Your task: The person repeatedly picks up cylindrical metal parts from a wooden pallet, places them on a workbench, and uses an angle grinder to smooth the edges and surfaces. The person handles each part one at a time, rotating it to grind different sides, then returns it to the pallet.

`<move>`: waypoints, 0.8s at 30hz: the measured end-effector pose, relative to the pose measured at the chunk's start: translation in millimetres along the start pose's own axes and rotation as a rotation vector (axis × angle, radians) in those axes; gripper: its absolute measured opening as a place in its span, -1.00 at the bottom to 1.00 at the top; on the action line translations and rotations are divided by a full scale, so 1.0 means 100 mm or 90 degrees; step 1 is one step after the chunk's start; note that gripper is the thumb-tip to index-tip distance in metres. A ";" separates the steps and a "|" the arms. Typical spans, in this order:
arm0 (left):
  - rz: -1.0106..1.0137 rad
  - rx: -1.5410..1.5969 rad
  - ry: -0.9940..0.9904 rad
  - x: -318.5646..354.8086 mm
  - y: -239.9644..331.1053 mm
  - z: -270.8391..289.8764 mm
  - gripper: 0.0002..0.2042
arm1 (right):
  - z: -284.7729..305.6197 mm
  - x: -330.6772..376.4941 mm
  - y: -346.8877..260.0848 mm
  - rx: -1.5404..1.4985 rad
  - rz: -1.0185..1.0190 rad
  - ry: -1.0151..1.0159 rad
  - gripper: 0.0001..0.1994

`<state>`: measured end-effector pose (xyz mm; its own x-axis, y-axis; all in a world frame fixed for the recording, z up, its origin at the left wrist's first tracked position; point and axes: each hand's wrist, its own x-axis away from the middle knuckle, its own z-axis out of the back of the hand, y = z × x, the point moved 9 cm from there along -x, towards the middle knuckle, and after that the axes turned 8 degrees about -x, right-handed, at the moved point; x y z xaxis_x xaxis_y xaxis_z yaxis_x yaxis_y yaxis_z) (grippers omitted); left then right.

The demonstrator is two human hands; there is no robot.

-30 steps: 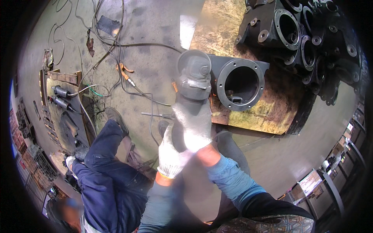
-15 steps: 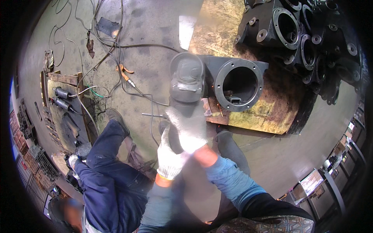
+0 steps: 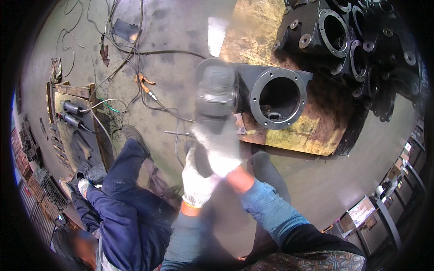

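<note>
Both my hands wear white gloves and grip one dark angle grinder (image 3: pixel 216 92), blurred by motion. My right hand (image 3: pixel 219 151) is wrapped round its body just behind the head. Closer to me, my left hand (image 3: pixel 197 180) closes round the rear part, with its fingers partly hidden. The grinder's head is beside the left end of a dark metal casting (image 3: pixel 242 74); whether they touch I cannot tell. The casting has a round flange with bolt holes around a large opening, and it lies on a stained wooden board (image 3: pixel 312 140).
More dark castings (image 3: pixel 334 31) are piled at the far right. Cables and an orange-handled air blow gun (image 3: pixel 145 86) lie on the floor at left. A co-worker (image 3: pixel 131 212) sits close on my left, beside a low wooden pallet (image 3: pixel 77 131) holding two cylindrical tools (image 3: pixel 72 113).
The grinder's head has shifted slightly left and away from me, with my hands still round it. At left, the co-worker's hand and the object by it have moved a little.
</note>
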<state>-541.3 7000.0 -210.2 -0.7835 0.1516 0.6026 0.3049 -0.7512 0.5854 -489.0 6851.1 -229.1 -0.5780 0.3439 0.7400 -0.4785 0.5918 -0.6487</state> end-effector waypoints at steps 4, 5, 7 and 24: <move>0.026 -0.103 0.118 0.22 -0.36 0.03 0.01 | -0.22 0.11 0.15 0.159 -0.026 -0.106 -0.31; 0.092 -0.034 0.117 0.28 -0.54 0.00 0.02 | -0.25 0.13 0.22 0.220 -0.044 -0.129 -0.29; 0.095 0.023 0.152 0.26 -0.74 -0.02 0.01 | -0.31 0.16 0.36 0.336 -0.053 -0.183 -0.25; 0.177 -0.043 0.206 -1.46 -2.03 -0.05 -0.23 | 0.24 -0.10 1.33 0.410 -0.131 -0.120 -0.35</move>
<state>-491.9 7127.0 -419.8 -0.8094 -0.2639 0.5247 0.5005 -0.7774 0.3810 -563.0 6909.4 -327.1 -0.5108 0.1041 0.8534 -0.8531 0.0612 -0.5181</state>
